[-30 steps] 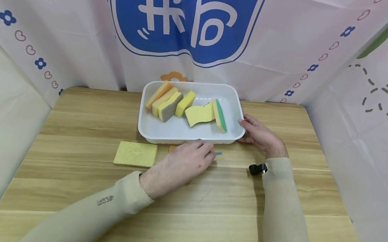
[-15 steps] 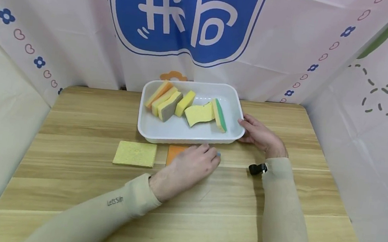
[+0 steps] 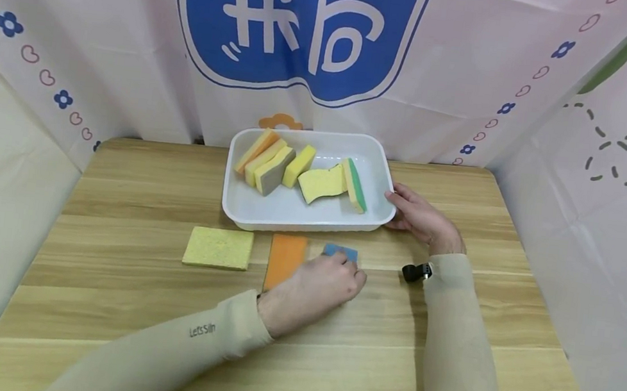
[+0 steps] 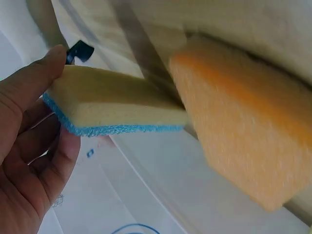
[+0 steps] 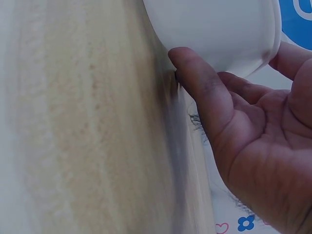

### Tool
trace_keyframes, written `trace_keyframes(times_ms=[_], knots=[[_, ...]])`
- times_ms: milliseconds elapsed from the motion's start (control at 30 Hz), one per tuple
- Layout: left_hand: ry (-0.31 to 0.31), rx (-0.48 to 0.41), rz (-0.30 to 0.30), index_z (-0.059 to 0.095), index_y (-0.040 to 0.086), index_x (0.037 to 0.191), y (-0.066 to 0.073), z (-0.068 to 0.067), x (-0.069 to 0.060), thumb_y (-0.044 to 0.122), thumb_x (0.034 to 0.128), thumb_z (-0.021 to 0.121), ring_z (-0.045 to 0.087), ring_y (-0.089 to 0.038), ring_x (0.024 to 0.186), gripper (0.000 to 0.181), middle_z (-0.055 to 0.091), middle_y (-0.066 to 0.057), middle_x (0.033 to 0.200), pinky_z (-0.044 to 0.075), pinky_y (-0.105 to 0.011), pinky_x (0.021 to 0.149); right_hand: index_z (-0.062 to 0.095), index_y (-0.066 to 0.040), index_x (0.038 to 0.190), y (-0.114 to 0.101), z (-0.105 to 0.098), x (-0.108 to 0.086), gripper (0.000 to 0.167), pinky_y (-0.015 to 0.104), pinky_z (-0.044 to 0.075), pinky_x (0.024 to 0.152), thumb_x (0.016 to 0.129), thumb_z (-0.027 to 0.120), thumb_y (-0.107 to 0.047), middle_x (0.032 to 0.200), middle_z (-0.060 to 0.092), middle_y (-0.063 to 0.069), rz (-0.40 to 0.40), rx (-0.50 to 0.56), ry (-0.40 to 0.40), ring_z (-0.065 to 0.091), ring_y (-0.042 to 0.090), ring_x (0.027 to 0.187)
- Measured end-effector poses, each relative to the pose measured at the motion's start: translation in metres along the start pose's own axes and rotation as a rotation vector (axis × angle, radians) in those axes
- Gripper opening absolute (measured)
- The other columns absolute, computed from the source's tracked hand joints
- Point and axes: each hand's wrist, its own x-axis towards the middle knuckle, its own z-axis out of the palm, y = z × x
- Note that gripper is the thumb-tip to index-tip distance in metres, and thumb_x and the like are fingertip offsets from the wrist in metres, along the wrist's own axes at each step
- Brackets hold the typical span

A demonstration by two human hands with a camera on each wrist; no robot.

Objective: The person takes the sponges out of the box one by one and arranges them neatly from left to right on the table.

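Observation:
My left hand (image 3: 314, 288) is low over the table, pinching a blue-backed sponge (image 3: 341, 250) just in front of the white tray (image 3: 304, 227). In the left wrist view the left hand (image 4: 31, 141) has its thumb on the pale yellow layer of that sponge (image 4: 112, 107) and its fingers by the blue side. An orange sponge (image 3: 285, 260) lies to the left of it, with a flat yellow sponge (image 3: 218, 248) farther left. The right hand (image 3: 423, 221) grips the tray's right end; in the right wrist view its fingers hold the tray's outer wall (image 5: 209, 34).
Several sponges stand or lie inside the tray, among them a grey-faced one (image 3: 275, 175) and a green-faced one (image 3: 355, 186). A printed curtain (image 3: 322, 116) hangs behind the wooden table (image 3: 363, 369). A small black object (image 3: 416, 273) is at the right sleeve's cuff.
The left hand has moved right and toward the near side, uncovering the orange sponge and the top of the blue one. The right hand and tray stay in place.

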Motion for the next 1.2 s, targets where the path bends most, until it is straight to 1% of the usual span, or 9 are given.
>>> trace_keyframes(times_ms=[67, 167, 300, 400, 600, 833, 967, 1067, 1200], knots=[[-0.027, -0.002, 0.015, 0.084, 0.018, 0.127, 0.004, 0.002, 0.001, 0.010, 0.1102, 0.082, 0.077, -0.012, 0.102, 0.019, 0.086, 0.000, 0.113, 0.071, -0.022, 0.082, 0.008, -0.016, 0.191, 0.000, 0.000, -0.001, 0.075, 0.059, 0.052, 0.131, 0.129, 0.043, -0.042, 0.190, 0.036, 0.024, -0.003, -0.007, -0.007, 0.047, 0.050, 0.170], [-0.055, -0.016, 0.005, 0.085, 0.021, 0.129, 0.011, 0.005, 0.001, 0.012, 0.1097, 0.083, 0.078, -0.013, 0.103, 0.022, 0.085, -0.001, 0.118, 0.072, -0.023, 0.076, 0.010, -0.017, 0.191, 0.000, 0.000, -0.001, 0.075, 0.057, 0.054, 0.131, 0.129, 0.043, -0.042, 0.190, 0.037, 0.024, 0.001, -0.007, -0.002, 0.047, 0.050, 0.170], [-0.061, 0.019, -0.028, 0.087, 0.030, 0.129, 0.017, 0.013, -0.001, 0.017, 0.1085, 0.085, 0.077, -0.015, 0.104, 0.024, 0.082, 0.002, 0.122, 0.071, -0.026, 0.065, 0.011, -0.019, 0.191, 0.001, 0.001, -0.001, 0.074, 0.058, 0.054, 0.131, 0.129, 0.044, -0.042, 0.189, 0.039, 0.024, 0.006, -0.008, 0.009, 0.048, 0.050, 0.170], [-0.070, 0.037, -0.040, 0.087, 0.033, 0.129, 0.019, 0.018, -0.003, 0.019, 0.1069, 0.087, 0.077, -0.014, 0.104, 0.025, 0.080, 0.003, 0.123, 0.069, -0.026, 0.061, 0.010, -0.017, 0.191, 0.001, 0.001, -0.001, 0.074, 0.059, 0.054, 0.131, 0.129, 0.043, -0.042, 0.190, 0.038, 0.024, 0.003, -0.014, 0.006, 0.048, 0.050, 0.170], [-0.114, -0.002, -0.044, 0.087, 0.029, 0.132, 0.017, 0.022, -0.003, 0.019, 0.1085, 0.086, 0.077, -0.014, 0.107, 0.025, 0.079, 0.002, 0.126, 0.071, -0.026, 0.065, 0.011, -0.015, 0.190, 0.001, 0.001, 0.002, 0.074, 0.058, 0.055, 0.131, 0.129, 0.044, -0.041, 0.190, 0.038, 0.025, 0.008, -0.011, 0.011, 0.049, 0.049, 0.170], [-0.148, -0.039, -0.088, 0.087, 0.021, 0.129, 0.013, 0.021, 0.001, 0.014, 0.1102, 0.083, 0.077, -0.015, 0.103, 0.021, 0.078, -0.001, 0.117, 0.071, -0.025, 0.068, 0.010, -0.015, 0.190, 0.001, 0.000, 0.001, 0.074, 0.061, 0.052, 0.133, 0.129, 0.043, -0.040, 0.190, 0.037, 0.025, 0.004, -0.006, 0.002, 0.047, 0.050, 0.171], [-0.146, -0.031, -0.098, 0.086, 0.019, 0.128, 0.013, 0.021, 0.002, 0.014, 0.1117, 0.081, 0.078, -0.015, 0.102, 0.018, 0.078, -0.002, 0.115, 0.070, -0.024, 0.067, 0.011, -0.016, 0.190, 0.001, 0.000, 0.002, 0.073, 0.052, 0.060, 0.127, 0.129, 0.043, -0.040, 0.189, 0.039, 0.025, 0.009, -0.007, 0.005, 0.048, 0.050, 0.170], [-0.147, -0.040, -0.102, 0.086, 0.018, 0.128, 0.012, 0.021, 0.003, 0.014, 0.1120, 0.080, 0.078, -0.015, 0.103, 0.018, 0.078, -0.002, 0.115, 0.070, -0.024, 0.069, 0.012, -0.016, 0.190, 0.001, 0.000, 0.002, 0.073, 0.043, 0.065, 0.121, 0.129, 0.043, -0.041, 0.189, 0.040, 0.025, 0.010, -0.011, 0.006, 0.049, 0.050, 0.169], [-0.155, -0.076, -0.092, 0.086, 0.018, 0.130, 0.010, 0.019, 0.003, 0.013, 0.1122, 0.080, 0.078, -0.016, 0.106, 0.020, 0.079, -0.002, 0.119, 0.072, -0.026, 0.075, 0.013, -0.015, 0.190, 0.001, 0.000, 0.002, 0.073, 0.041, 0.066, 0.118, 0.129, 0.043, -0.041, 0.188, 0.041, 0.025, 0.009, -0.013, 0.009, 0.050, 0.050, 0.168]])
